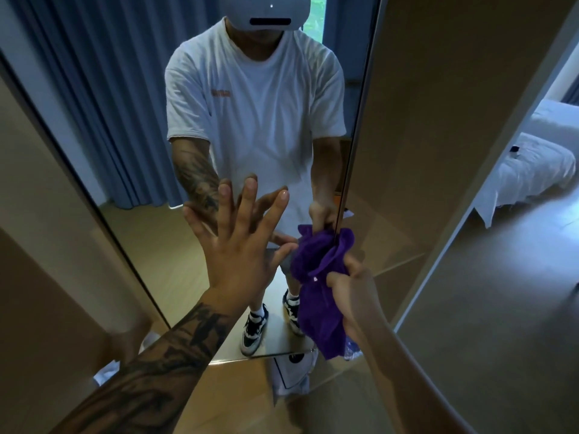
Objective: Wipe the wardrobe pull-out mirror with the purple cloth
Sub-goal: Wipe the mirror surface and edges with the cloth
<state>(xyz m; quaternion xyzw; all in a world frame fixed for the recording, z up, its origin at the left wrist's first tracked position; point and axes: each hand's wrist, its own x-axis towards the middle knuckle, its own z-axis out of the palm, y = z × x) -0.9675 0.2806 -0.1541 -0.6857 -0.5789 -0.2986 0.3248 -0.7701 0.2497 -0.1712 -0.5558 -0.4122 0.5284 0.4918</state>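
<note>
On the mirror (150, 170), the left hand (238, 245) presses flat with fingers spread wide, while the right hand (351, 296) grips the bunched purple cloth (313, 277) at its right edge.

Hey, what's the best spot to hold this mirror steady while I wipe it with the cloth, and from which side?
Probably the mirror's right vertical edge, reached from the right where it stands free of the wardrobe panel. The glass face is flat with nothing to curl fingers round, so the left hand can only press on it. The right hand is bunching the purple cloth near that edge.
</note>
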